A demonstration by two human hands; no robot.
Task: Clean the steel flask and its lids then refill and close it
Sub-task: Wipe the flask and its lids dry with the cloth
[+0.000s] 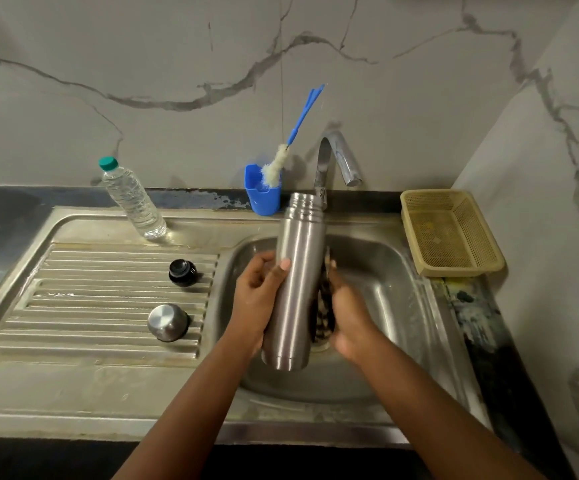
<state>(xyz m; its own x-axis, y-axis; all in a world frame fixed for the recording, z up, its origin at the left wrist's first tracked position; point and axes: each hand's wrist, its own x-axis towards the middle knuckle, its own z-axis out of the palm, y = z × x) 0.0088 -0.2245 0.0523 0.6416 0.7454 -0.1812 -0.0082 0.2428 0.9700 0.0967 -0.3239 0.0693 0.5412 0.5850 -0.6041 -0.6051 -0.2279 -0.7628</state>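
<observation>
A person scrubs a steel flask over a kitchen sink [402, 292], the basin lying directly beneath both hands and its ribbed drainboard [108, 299] stretching away to the left of the left hand. The steel flask [296, 282], uncapped, stands nearly upright between the two hands, its long axis running from the base nearest the person up to the open mouth, which sits just below and to the left of the tap [336, 161]; no water can be made out running. The left hand [258, 292] holds the flask's body from the left, thumb laid across the front and fingers curled around behind. The right hand [347, 320] presses a dark scrub pad [322, 306] against the flask's right side, fingers wrapped around the pad. Beyond the hands, on the tabletop against the wall, stand a clear water bottle [132, 199] and a blue holder [262, 194] with a bottle brush [281, 157]; a beige basket [450, 233] lies beyond the right hand, to its right. Well left of the left hand, the steel outer lid [168, 322] and the black inner lid [182, 271] rest apart on the drainboard. The outside appears to be mid-scrub; the lids and refill look still to come, with the left hand nearer the lids.
</observation>
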